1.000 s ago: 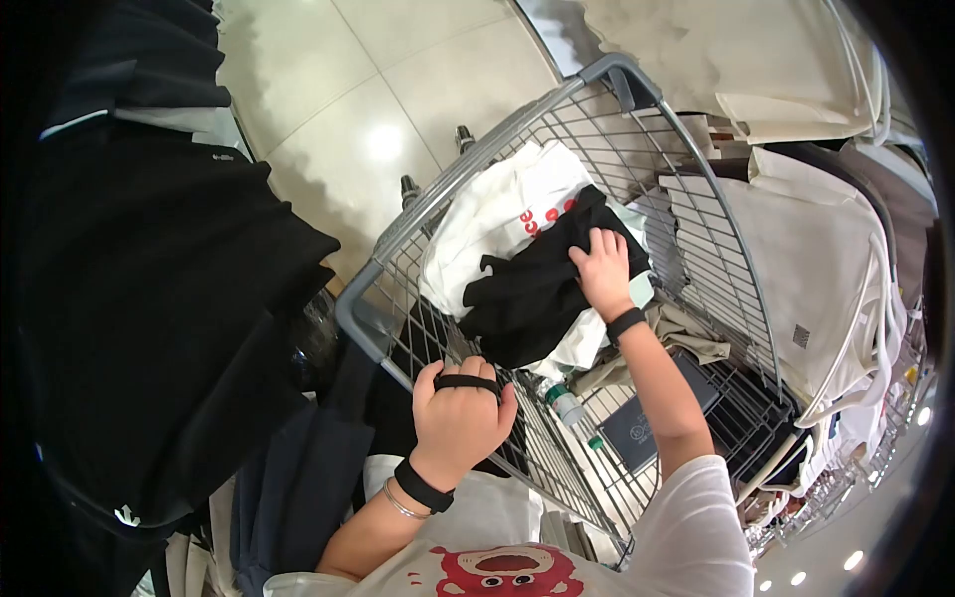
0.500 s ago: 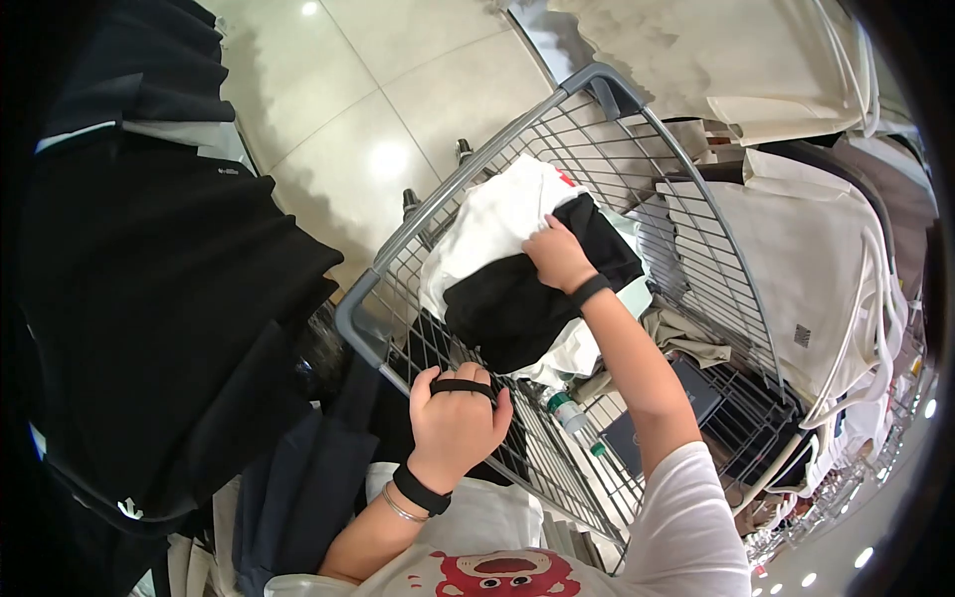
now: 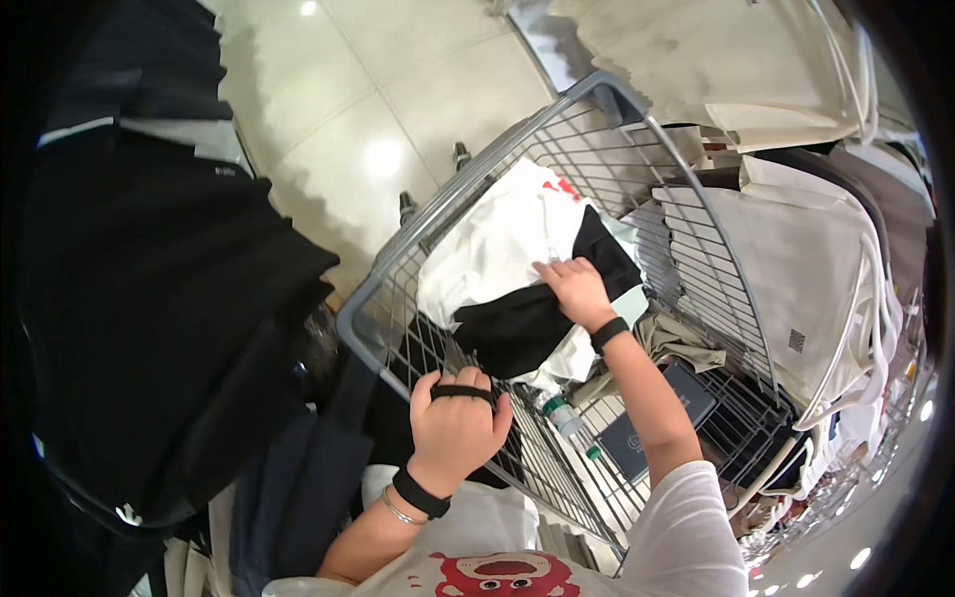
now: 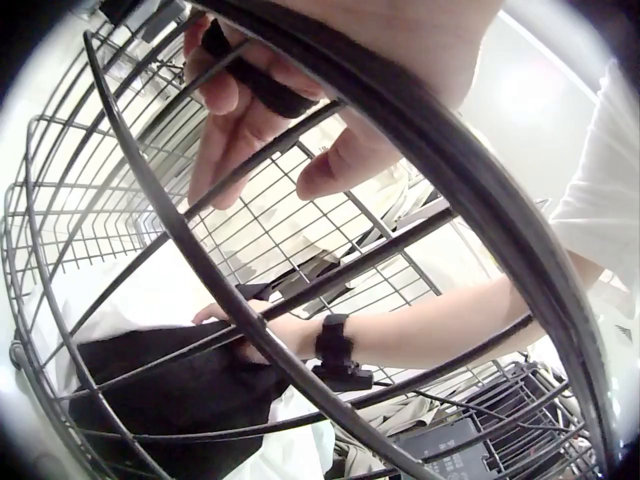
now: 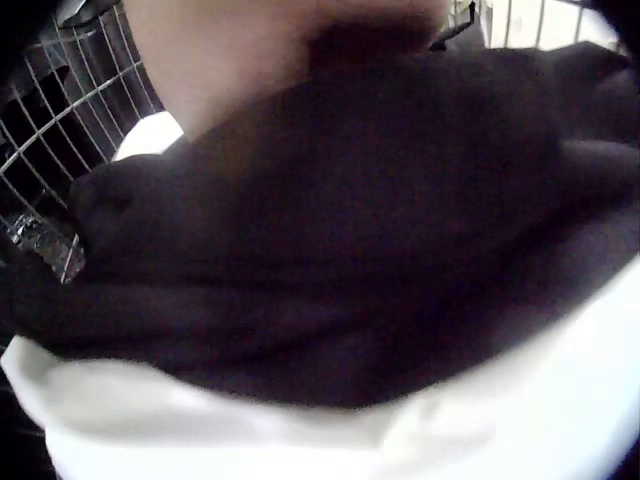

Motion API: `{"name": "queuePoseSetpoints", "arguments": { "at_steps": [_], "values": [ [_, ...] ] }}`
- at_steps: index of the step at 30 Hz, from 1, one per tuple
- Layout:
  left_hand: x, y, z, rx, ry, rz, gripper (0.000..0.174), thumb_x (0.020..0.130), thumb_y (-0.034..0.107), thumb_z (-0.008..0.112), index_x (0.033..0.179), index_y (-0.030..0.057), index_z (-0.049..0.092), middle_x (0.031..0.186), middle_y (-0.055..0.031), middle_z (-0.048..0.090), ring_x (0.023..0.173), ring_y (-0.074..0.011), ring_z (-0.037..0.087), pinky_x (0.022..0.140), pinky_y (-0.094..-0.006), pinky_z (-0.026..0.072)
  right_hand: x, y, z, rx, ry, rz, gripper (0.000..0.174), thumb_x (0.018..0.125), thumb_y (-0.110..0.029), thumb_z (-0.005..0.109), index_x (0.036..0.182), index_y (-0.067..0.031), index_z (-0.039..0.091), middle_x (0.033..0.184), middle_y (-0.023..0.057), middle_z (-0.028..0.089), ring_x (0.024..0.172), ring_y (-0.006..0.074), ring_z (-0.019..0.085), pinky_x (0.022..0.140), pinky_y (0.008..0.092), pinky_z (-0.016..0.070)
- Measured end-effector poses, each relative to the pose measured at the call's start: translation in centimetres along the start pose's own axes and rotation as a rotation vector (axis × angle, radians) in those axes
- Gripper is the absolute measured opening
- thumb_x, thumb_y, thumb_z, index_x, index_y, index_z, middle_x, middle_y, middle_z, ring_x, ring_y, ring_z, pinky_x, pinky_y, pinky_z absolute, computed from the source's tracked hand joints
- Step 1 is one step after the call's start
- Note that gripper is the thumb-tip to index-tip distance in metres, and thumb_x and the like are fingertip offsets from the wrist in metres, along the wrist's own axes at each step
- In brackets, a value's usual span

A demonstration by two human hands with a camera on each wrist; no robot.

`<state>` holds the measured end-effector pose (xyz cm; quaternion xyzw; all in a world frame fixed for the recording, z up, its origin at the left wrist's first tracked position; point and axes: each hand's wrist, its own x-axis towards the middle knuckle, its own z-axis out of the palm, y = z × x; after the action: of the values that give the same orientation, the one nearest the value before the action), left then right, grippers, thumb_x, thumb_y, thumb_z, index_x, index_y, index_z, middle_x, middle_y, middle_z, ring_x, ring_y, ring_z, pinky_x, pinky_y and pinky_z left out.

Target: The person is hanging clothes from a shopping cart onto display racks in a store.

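Observation:
A metal shopping cart (image 3: pixel 741 289) holds a white garment (image 3: pixel 492 239) with red print and a black garment (image 3: pixel 517 328). My right hand (image 3: pixel 582 294) reaches into the cart over the black garment. Its fingers are curled at the edge of the white garment and pinch its cloth, which creases toward them. In the right wrist view the black cloth (image 5: pixel 380 230) hides the fingertips. My left hand (image 3: pixel 458 428) rests on the cart's near side rim. Its fingers (image 4: pixel 235 150) hang loosely inside the wire side, with a black strap across the hand.
Beside the clothes in the cart lie a bottle with a green cap (image 3: pixel 564 416), beige cloth (image 3: pixel 686 343) and a dark grey box (image 3: pixel 632 443). Black garments (image 3: pixel 159 298) hang at left, and cream ones with drawstrings (image 3: pixel 786 269) hang at right.
The right hand first moves left across the black garment, then back toward me. More white cloth now lies over the black garment's upper part. The left hand stays on the rim.

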<state>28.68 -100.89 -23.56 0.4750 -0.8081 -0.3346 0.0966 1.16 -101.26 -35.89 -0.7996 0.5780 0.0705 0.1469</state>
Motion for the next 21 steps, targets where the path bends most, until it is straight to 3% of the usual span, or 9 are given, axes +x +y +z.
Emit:
{"name": "queuePoseSetpoints", "arguments": {
  "at_steps": [4, 7, 8, 10, 12, 15, 16, 18, 21],
  "values": [
    [-0.5, 0.0, 0.1, 0.129, 0.04, 0.051, 0.022, 0.073, 0.028, 0.06, 0.076, 0.0067, 0.058, 0.075, -0.0066, 0.059, 0.066, -0.0247, 0.055, 0.082, -0.0392, 0.0354, 2.8, -1.6, 1.1, -0.031, 0.018, 0.044, 0.031, 0.076, -0.008, 0.05, 0.105, -0.0112, 0.06, 0.071, 0.0079, 0.055, 0.069, 0.0254, 0.056, 0.066, 0.0376, 0.0431],
    [-1.3, 0.4, 0.2, 0.258, 0.037, 0.063, 0.031, 0.073, 0.036, 0.06, 0.069, 0.0049, 0.058, 0.056, -0.0072, 0.056, 0.059, -0.0237, 0.056, 0.077, -0.0404, 0.0358, 3.7, -3.1, 3.8, -0.036, 0.044, 0.12, 0.025, 0.085, -0.015, 0.047, 0.104, -0.0135, 0.062, 0.063, 0.0101, 0.057, 0.059, 0.0274, 0.058, 0.054, 0.0419, 0.044],
    [-0.9, 1.0, -0.3, 0.083, 0.224, 0.166, 0.025, 0.085, 0.024, 0.051, 0.07, 0.0045, 0.048, 0.058, -0.0086, 0.046, 0.055, -0.0248, 0.047, 0.064, -0.0357, 0.0357, 3.7, -3.2, 4.9, 0.018, 0.116, 0.111, 0.023, 0.088, -0.018, 0.046, 0.102, -0.0133, 0.063, 0.06, 0.0121, 0.057, 0.055, 0.03, 0.058, 0.05, 0.0442, 0.0438],
    [-1.5, 1.3, -0.5, 0.011, 0.178, 0.108, 0.027, 0.08, 0.028, 0.055, 0.067, 0.0048, 0.053, 0.059, -0.0124, 0.052, 0.058, -0.0294, 0.051, 0.07, -0.0403, 0.0366, 3.8, -3.9, 5.1, 0.059, -0.134, 0.218, 0.024, 0.09, -0.024, 0.043, 0.101, -0.0156, 0.063, 0.061, 0.0131, 0.058, 0.055, 0.0313, 0.06, 0.048, 0.0454, 0.0442],
    [-2.5, 2.3, -0.9, 0.062, 0.207, 0.128, 0.027, 0.078, 0.029, 0.058, 0.064, 0.0061, 0.054, 0.06, -0.0124, 0.053, 0.058, -0.0293, 0.052, 0.071, -0.0406, 0.0368, 2.8, -4.2, 4.0, 0.077, -0.13, 0.22, 0.026, 0.091, -0.025, 0.042, 0.106, -0.0196, 0.062, 0.063, 0.0095, 0.06, 0.059, 0.0298, 0.062, 0.05, 0.0437, 0.0458],
    [-2.4, 2.2, -0.7, 0.081, 0.244, 0.201, 0.028, 0.077, 0.03, 0.059, 0.063, 0.0061, 0.055, 0.059, -0.0122, 0.053, 0.057, -0.0292, 0.053, 0.071, -0.0407, 0.0368, 0.5, -4.4, 4.0, 0.008, -0.176, 0.192, 0.035, 0.09, -0.022, 0.04, 0.12, -0.0318, 0.056, 0.112, 0.0124, 0.06, 0.072, 0.026, 0.065, 0.057, 0.0383, 0.0486],
    [-2.5, 2.3, -0.6, 0.078, 0.261, 0.208, 0.028, 0.077, 0.03, 0.059, 0.063, 0.006, 0.056, 0.058, -0.012, 0.053, 0.056, -0.0292, 0.053, 0.071, -0.0408, 0.0368, -0.3, -4.3, 3.6, 0.007, -0.168, 0.202, 0.035, 0.09, -0.022, 0.04, 0.12, -0.0318, 0.056, 0.112, 0.0124, 0.06, 0.072, 0.026, 0.065, 0.057, 0.0383, 0.0486],
    [-2.7, 2.3, -0.7, 0.093, 0.226, 0.201, 0.029, 0.077, 0.03, 0.059, 0.061, 0.0063, 0.056, 0.057, -0.0117, 0.054, 0.056, -0.0291, 0.053, 0.071, -0.0409, 0.0368, -1.9, -4.6, 3.1, 0.01, -0.32, 0.222, 0.046, 0.09, -0.02, 0.039, 0.129, -0.0433, 0.045, 0.14, 0.0113, 0.038, 0.076, 0.0235, 0.066, 0.062, 0.0352, 0.0488],
    [-2.8, 2.2, -0.5, 0.109, 0.149, 0.179, 0.031, 0.077, 0.031, 0.058, 0.058, 0.0069, 0.057, 0.057, -0.0113, 0.055, 0.055, -0.0287, 0.053, 0.07, -0.0411, 0.037, -3.3, -4.4, 3.5, -0.015, -0.336, 0.248, 0.05, 0.09, -0.018, 0.038, 0.13, -0.0481, 0.04, 0.148, 0.0107, 0.025, 0.078, 0.0225, 0.065, 0.068, 0.0338, 0.048]
  ]
}}
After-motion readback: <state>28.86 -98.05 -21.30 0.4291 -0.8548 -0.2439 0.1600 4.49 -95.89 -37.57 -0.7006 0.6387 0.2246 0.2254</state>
